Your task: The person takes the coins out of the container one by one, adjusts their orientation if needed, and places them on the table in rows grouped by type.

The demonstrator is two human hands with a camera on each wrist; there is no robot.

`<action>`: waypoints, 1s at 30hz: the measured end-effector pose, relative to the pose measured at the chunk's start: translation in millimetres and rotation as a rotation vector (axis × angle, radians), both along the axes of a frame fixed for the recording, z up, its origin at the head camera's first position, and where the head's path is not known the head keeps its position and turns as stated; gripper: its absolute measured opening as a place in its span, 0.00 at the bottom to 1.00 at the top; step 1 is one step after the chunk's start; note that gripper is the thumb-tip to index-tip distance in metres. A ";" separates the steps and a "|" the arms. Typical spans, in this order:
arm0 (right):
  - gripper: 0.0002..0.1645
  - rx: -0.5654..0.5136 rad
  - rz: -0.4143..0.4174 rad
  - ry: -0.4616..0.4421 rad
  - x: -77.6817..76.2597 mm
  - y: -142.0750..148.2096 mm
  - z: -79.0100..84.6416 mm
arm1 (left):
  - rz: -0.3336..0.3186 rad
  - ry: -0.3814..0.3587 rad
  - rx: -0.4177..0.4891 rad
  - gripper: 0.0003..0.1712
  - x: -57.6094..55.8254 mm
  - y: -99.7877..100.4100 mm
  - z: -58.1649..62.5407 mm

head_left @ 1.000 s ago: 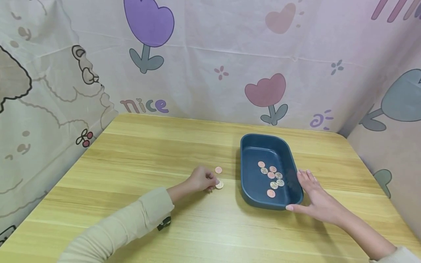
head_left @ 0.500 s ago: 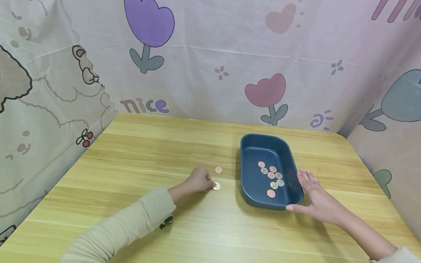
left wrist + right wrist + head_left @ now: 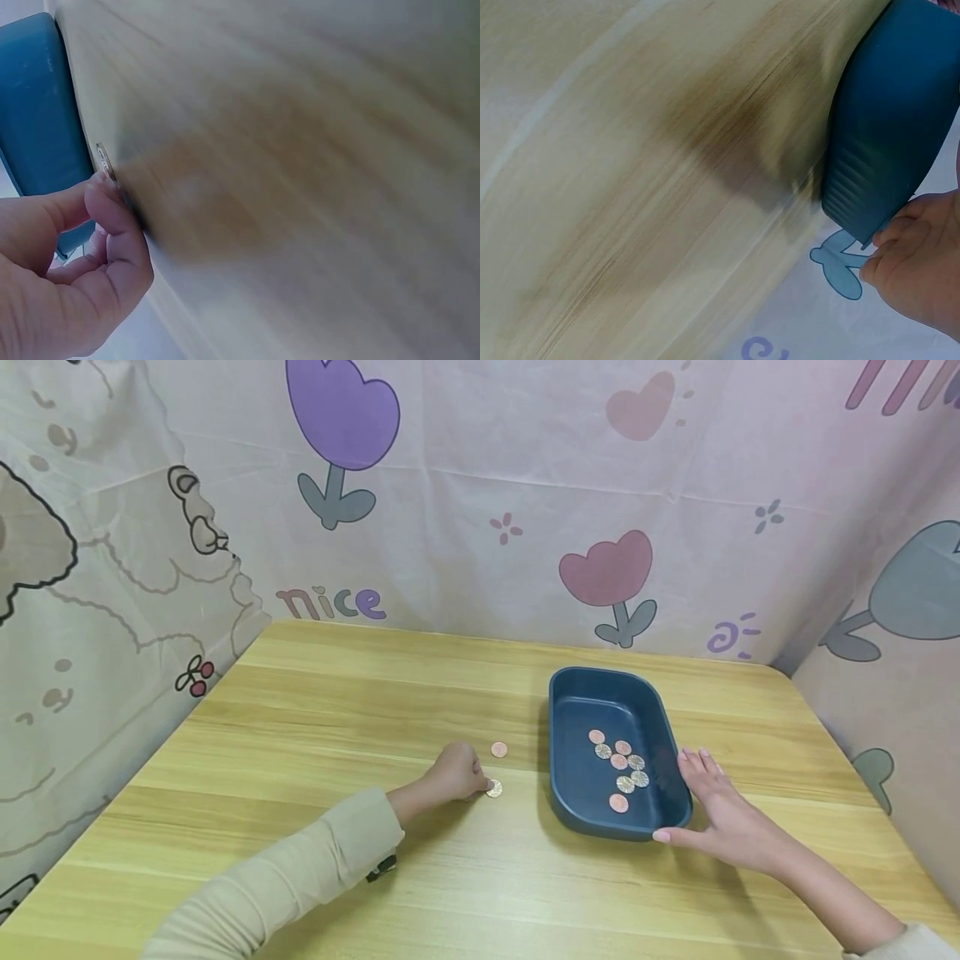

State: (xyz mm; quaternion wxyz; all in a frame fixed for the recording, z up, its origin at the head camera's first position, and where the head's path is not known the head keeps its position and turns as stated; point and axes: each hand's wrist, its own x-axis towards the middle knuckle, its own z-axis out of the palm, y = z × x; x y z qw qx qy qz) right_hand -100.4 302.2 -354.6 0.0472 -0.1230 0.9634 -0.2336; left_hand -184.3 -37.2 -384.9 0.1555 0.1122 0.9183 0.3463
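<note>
My left hand (image 3: pixel 459 774) pinches the edge of a gold-coloured coin (image 3: pixel 494 788) between thumb and fingertips, low at the tabletop. In the left wrist view the same coin (image 3: pixel 103 160) shows nearly edge-on past the fingertips. Just beyond it a copper-coloured coin (image 3: pixel 499 749) lies flat on the wood. On the right stands a dark blue rectangular tray (image 3: pixel 573 822), with several copper and gold coins (image 3: pixel 618 762) spread over its floor. My right hand (image 3: pixel 731 822) rests against the tray's right side, fingers extended along the wall and thumb at the near corner.
The pale wooden table (image 3: pixel 337 710) meets a printed cloth (image 3: pixel 465 552) hung behind it and at both sides. A black strap piece (image 3: pixel 382 867) shows under the left sleeve (image 3: pixel 322 860).
The left hand's fingers have closed on the gold coin and drawn it slightly left and nearer. The right hand, tray and other coins have stayed in place.
</note>
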 end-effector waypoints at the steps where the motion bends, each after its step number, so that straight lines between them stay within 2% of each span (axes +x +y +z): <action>1: 0.67 -0.003 0.001 -0.001 -0.2 0.1 0.2 | -0.001 0.001 0.000 0.30 -0.2 -0.3 -0.1; 6: 0.67 -0.009 0.010 -0.001 -0.8 0.6 0.8 | -0.004 0.017 0.016 0.29 -1.0 -0.8 -0.9; 11: 0.67 -0.010 0.012 -0.010 -1.2 0.7 1.0 | 0.010 0.046 0.084 0.29 -4.5 3.3 3.5; 18: 0.67 -0.024 0.005 -0.021 -2.0 0.7 2.7 | 0.000 0.138 0.208 0.12 -7.2 17.1 19.6; 25: 0.67 -0.029 0.002 -0.033 -2.6 1.4 2.6 | -0.009 0.134 0.407 0.10 -4.8 47.4 33.7; 28: 0.67 -0.034 0.001 -0.035 -2.5 1.2 2.6 | -0.029 0.150 0.452 0.09 -2.4 66.5 37.9; 30: 0.67 -0.035 0.002 -0.033 -2.4 1.0 2.2 | -0.064 0.167 0.467 0.09 -0.1 79.8 39.3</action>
